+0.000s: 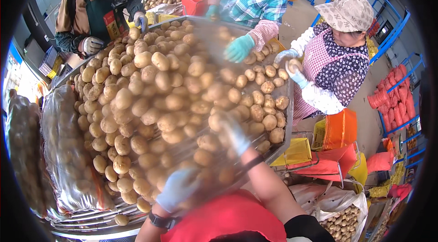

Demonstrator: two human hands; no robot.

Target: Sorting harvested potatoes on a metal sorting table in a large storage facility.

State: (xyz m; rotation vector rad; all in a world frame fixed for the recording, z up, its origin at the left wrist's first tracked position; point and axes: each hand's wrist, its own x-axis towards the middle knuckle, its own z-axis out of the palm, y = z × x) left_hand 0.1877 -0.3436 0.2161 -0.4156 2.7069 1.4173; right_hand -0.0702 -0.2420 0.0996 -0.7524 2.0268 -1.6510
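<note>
The potatoes [175, 102] lie heaped across a metal-edged table [100, 220], thickest toward the left and thinning at the right; they are round to oval, tan, firm-looking, some with darker, rougher patches. The person's gloved left hand [179, 189] is at the heap's near edge, its fingers loosely extended; the gloved right hand [232, 134] reaches in among the potatoes. Blur hides the fingertips, so whether either hand grips anything cannot be told. Light, cupped fingers and low, gentle strokes would probably spare the skins, and a thin spread would show blemishes best. Alongside lies a filmy, transparent bag [70, 150], creased and bulging; a co-worker's teal glove [240, 48] reaches over the far side, and a yellow basket [296, 150] hangs beyond the right edge
</note>
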